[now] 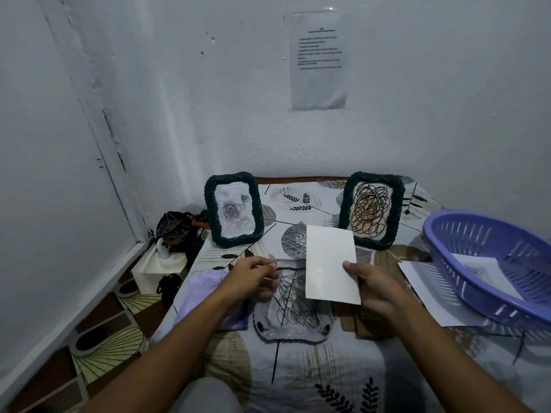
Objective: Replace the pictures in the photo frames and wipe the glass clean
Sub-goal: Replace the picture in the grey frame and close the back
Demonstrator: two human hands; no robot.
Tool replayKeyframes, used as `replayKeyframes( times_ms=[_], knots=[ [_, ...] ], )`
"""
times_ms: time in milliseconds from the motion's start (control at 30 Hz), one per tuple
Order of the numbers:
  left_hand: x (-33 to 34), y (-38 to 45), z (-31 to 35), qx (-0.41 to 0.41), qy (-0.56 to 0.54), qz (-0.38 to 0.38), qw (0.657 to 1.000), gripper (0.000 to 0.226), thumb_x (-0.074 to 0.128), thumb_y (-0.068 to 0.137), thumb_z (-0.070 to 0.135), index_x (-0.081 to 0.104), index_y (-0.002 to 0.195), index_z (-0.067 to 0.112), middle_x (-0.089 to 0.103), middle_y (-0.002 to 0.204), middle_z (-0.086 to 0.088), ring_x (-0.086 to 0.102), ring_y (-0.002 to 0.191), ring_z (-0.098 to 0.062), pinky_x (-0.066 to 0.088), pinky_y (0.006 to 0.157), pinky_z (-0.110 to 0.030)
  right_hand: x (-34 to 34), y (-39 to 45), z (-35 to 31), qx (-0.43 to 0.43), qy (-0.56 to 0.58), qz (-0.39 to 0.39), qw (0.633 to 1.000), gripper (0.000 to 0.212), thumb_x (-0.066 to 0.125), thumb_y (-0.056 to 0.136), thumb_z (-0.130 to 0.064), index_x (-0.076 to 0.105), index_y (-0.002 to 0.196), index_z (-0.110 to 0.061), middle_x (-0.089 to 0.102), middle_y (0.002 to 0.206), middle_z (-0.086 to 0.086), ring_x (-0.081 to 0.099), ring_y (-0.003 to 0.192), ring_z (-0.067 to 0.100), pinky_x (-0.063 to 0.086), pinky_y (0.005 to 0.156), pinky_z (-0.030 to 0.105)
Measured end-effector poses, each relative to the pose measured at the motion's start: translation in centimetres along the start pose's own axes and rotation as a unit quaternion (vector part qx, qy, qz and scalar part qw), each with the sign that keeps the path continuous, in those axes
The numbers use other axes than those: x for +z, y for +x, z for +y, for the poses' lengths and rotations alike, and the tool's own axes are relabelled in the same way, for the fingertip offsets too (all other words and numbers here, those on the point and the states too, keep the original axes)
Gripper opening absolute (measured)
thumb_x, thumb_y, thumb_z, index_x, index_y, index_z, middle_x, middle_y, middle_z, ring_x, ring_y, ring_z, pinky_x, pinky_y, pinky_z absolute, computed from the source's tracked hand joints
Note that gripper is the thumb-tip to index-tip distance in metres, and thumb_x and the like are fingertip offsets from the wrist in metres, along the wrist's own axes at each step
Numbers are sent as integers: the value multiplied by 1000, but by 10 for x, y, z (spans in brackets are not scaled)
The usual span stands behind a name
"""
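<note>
Holding a white card (331,265) upright in the right hand (374,289), thumb on its face.

Beneath the fingers lies an opened frame (290,308) on the bench (313,368); the left hand (256,272), fingers curled, pinches its top edge beside a purple cloth (205,296).

Text on the laminated white notice sheet (319,59) taped to the wall is too small to read. The lilac slotted plastic basket (489,263) is cut off by the right edge & hides part of the white printed papers (429,290) under it. The blank white card (331,265) covers part of the face-down frame w/ scribble drawing (290,308); brown cardboard backing (362,321) mostly hidden behind the right hand (375,289).
</note>
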State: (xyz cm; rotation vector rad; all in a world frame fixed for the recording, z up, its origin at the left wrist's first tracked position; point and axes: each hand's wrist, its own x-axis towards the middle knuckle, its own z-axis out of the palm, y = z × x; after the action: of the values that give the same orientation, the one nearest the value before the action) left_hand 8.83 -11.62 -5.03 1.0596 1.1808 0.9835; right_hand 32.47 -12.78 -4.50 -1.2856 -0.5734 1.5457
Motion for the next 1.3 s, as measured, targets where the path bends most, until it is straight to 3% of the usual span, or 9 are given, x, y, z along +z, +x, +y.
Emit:
replayKeyframes(
  times_ms=[100,200,300,400,600,800,967,1167,1300],
  knots=[
    [3,-2,2,1,-3,-2,1000,13,60,94,13,62,98,1,65,86,-15,64,71,-22,55,65,-37,3,-3,0,1,-1,-12,1000,37,58,89,-3,52,124,7,65,115,24,62,105,38,53,77,46],
    [13,-5,6,5,-19,-24,1000,16,62,93,16,64,100,1,67,95,-17,67,80,-26,56,80,-47,9,-9,0,-11,-9,-32,999,18,58,90,-1,57,107,5,66,110,25,63,98,37,53,75,45],
    [26,-6,9,14,-31,-31,999,24,63,92,19,63,105,-1,68,92,-13,68,76,-24,59,72,-43,18,-14,0,-26,-28,-35,999,11,58,89,0,57,100,4,67,105,24,65,91,34,54,70,42],
    [35,-5,10,28,-30,-10,999,23,65,89,7,61,109,-3,69,93,-13,67,72,-21,58,63,-37,25,-19,0,-36,-48,-37,998,10,59,89,-1,59,98,3,68,101,22,66,88,33,54,65,40],
    [37,-2,11,41,-14,20,999,17,60,86,-9,61,101,-2,70,87,-14,68,69,-22,59,58,-35,25,-19,-1,-64,-74,-28,995,12,61,87,-1,63,99,2,71,95,18,69,81,29,56,65,38],
    [34,-1,2,33,28,45,998,17,62,84,-8,64,99,-2,70,86,-12,68,70,-22,57,56,-34,24,-19,6,-112,-131,0,985,6,63,86,4,66,89,1,72,80,15,70,62,21,52,49,26],
    [34,-1,1,27,44,54,997,19,62,83,-9,65,101,-4,69,83,-11,67,68,-21,57,55,-34,23,-19,8,-135,-162,4,977,5,66,84,2,66,89,1,72,81,14,69,65,21,52,49,25],
    [34,-1,1,18,26,48,998,19,64,85,-5,63,104,-5,70,93,-15,69,74,-24,59,57,-36,20,-13,7,-129,-165,-7,978,5,68,81,3,67,84,-1,73,82,14,71,71,25,53,56,29],
    [34,0,-1,16,9,36,999,20,61,83,-11,60,99,1,70,95,-16,68,74,-23,55,54,-32,18,-14,7,-129,-185,-20,974,6,70,80,1,67,83,-3,73,80,13,70,71,25,53,58,31]
  ],
)
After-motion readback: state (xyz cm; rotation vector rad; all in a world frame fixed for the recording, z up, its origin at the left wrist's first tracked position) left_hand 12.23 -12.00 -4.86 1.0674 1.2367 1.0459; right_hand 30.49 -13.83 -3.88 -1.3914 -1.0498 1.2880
